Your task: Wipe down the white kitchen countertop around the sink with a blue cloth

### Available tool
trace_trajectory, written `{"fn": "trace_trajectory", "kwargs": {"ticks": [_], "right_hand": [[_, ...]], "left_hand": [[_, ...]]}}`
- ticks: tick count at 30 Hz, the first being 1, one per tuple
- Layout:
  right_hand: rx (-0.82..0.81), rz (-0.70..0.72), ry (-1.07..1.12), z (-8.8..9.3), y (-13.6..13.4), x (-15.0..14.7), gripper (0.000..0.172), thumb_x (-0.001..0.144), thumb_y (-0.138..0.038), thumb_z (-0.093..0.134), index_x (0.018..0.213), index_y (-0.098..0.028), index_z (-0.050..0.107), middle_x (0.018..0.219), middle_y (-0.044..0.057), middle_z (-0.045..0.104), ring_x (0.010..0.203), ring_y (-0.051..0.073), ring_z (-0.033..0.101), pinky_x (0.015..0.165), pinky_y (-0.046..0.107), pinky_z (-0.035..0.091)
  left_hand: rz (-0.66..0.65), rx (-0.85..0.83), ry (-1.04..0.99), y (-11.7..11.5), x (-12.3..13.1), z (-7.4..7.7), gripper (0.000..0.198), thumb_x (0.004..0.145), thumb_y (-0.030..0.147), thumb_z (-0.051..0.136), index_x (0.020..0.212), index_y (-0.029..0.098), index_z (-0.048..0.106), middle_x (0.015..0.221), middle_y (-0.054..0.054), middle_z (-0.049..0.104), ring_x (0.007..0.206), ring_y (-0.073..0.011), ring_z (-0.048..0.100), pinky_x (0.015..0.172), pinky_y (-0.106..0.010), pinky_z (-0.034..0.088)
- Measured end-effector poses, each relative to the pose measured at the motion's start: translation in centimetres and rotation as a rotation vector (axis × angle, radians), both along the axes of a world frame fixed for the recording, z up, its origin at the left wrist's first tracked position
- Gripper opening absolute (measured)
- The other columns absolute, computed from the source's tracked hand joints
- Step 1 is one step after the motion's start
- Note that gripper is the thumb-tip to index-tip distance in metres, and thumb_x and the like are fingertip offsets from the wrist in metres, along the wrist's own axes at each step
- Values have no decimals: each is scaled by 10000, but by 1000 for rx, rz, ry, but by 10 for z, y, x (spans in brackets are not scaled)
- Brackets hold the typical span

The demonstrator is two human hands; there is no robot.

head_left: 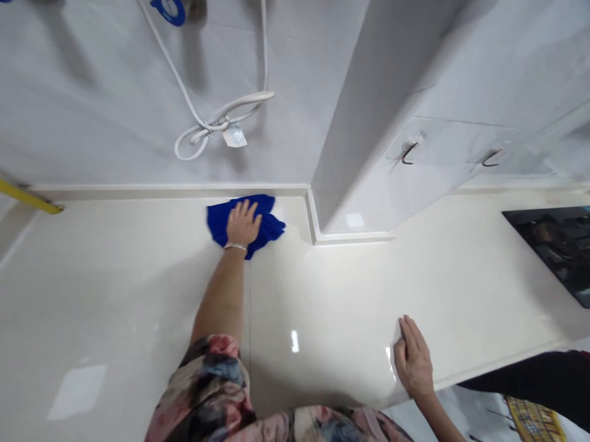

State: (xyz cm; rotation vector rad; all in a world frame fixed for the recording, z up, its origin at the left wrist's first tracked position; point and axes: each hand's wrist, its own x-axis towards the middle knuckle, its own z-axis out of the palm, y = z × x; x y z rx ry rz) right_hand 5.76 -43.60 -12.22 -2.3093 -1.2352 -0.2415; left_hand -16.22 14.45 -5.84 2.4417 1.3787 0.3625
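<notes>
A crumpled blue cloth (217, 218) lies on the cream-white countertop (327, 297), close to the low ledge along the wall. My left hand (243, 226) is pressed flat on top of it, palm down with the fingers stretched out and a little apart. The cloth spreads out on either side of that hand, and the part beneath the palm is hidden. Near the counter's front edge, my right hand (415, 362) rests on the surface with its fingers extended; no object shows in it.
A white boxed-in column (364, 135) with hooks (409, 154) juts over the counter. A white cord (207, 127) hangs looped on the wall. The yellow pipe (20, 192) meets the counter's left corner. A dark glossy panel (562, 250) lies at the right.
</notes>
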Motion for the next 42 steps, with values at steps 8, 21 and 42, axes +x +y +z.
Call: {"fn": "trace_trajectory", "kwargs": {"ticks": [8, 21, 42], "right_hand": [[39, 10, -64, -3, 3, 2, 590, 1058, -251, 440, 1647, -245, 459, 1636, 144, 530, 1488, 328, 543, 1231, 633, 496], [49, -23, -69, -6, 19, 0, 536, 1042, -218, 409, 1557, -122, 521, 1569, 201, 571, 1516, 319, 481, 1236, 596, 475], [27, -55, 192, 0, 39, -4, 641, 976, -165, 461, 1615, -100, 461, 1691, 187, 453, 1612, 309, 347, 1336, 600, 333]], "left_hand": [[488, -72, 98, 16, -244, 7, 663, 1078, 403, 423, 1613, 12, 429, 1763, -216, 294, 1619, -489, 241, 1301, -700, 228], [506, 1, 305, -167, -329, 5, 975, 966, 678, 154, 1683, 40, 328, 1778, -238, 228, 1657, -435, 206, 1310, -649, 273], [-927, 132, 143, -350, 110, -2, 684, 1075, 429, 432, 1695, 147, 370, 1799, -183, 193, 1684, -365, 129, 1363, -585, 213]]}}
